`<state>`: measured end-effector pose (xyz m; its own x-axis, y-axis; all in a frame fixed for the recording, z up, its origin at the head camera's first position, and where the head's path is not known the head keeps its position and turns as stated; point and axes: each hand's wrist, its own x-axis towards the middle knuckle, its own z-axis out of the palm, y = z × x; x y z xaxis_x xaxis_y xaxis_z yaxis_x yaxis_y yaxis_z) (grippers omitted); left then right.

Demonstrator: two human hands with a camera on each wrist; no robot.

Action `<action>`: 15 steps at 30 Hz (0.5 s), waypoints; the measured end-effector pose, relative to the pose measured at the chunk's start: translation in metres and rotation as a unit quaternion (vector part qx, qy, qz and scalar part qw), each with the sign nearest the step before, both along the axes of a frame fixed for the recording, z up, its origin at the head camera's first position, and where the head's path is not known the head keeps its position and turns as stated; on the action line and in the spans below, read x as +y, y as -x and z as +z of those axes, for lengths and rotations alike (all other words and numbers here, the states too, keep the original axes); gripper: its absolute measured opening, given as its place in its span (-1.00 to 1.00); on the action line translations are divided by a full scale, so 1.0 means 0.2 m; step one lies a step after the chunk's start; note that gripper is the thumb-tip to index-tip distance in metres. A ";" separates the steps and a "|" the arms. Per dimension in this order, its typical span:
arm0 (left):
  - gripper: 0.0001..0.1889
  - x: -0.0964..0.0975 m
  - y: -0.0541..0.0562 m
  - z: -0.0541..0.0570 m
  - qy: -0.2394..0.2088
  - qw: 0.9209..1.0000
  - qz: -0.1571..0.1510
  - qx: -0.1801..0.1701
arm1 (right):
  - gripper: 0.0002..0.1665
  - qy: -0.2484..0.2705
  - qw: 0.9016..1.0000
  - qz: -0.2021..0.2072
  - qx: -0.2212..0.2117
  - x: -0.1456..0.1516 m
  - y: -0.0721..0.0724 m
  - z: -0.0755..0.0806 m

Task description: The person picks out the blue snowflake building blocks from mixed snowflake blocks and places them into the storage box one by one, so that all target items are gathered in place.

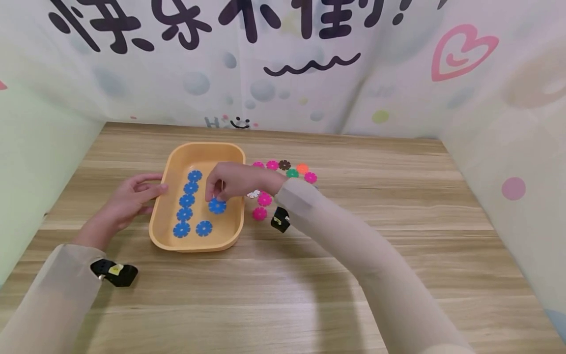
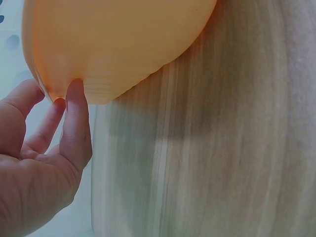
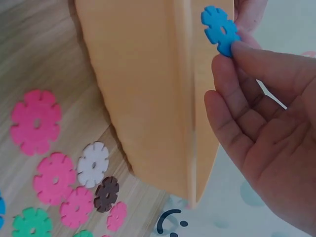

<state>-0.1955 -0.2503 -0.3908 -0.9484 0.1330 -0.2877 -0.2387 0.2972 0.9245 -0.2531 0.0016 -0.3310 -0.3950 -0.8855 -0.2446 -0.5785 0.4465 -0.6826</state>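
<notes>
An orange rectangular tray (image 1: 240, 167) stands on the table, and my left hand (image 1: 132, 199) pinches its left wall. The thumb lies at the rim while the other fingers (image 2: 76, 113) press the outside, as the left wrist view shows. Over the tray's right half, my right hand (image 1: 234, 181) pinches a blue snowflake disc (image 3: 217, 27) between thumb and forefinger. Inside the tray, several blue discs (image 1: 186, 200) form a column along the left side. One more blue disc (image 1: 204, 228) lies to the right of the column's near end.
Just right of the tray, loose discs lie on the wooden table (image 1: 247, 305): several pink ones (image 1: 260, 213), a brown one (image 1: 284, 164), an orange one (image 1: 302, 168), a green one (image 1: 292, 173) and a white one (image 3: 93, 164). A printed cloth (image 1: 309, 93) hangs behind the table.
</notes>
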 end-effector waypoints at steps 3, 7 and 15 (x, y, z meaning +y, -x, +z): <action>-0.33 0.00 0.00 0.00 -0.001 1.000 -0.002 0.002 | -0.82 -0.019 1.000 0.015 -0.010 -0.05 0.02 0.01; -0.40 0.00 0.00 0.00 -0.006 1.000 -0.001 0.004 | -0.77 -0.046 0.998 0.019 -0.029 -0.11 0.05 0.01; -0.72 0.00 -0.01 0.01 -0.025 1.000 0.003 0.003 | -0.79 -0.096 0.993 -0.032 -0.065 -0.19 0.11 -0.01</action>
<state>-0.1936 -0.2510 -0.3894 -0.9509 0.1412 -0.2755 -0.2351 0.2495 0.9394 -0.2742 -0.0357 -0.3332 -0.4025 -0.7923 -0.4585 -0.4574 0.6080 -0.6490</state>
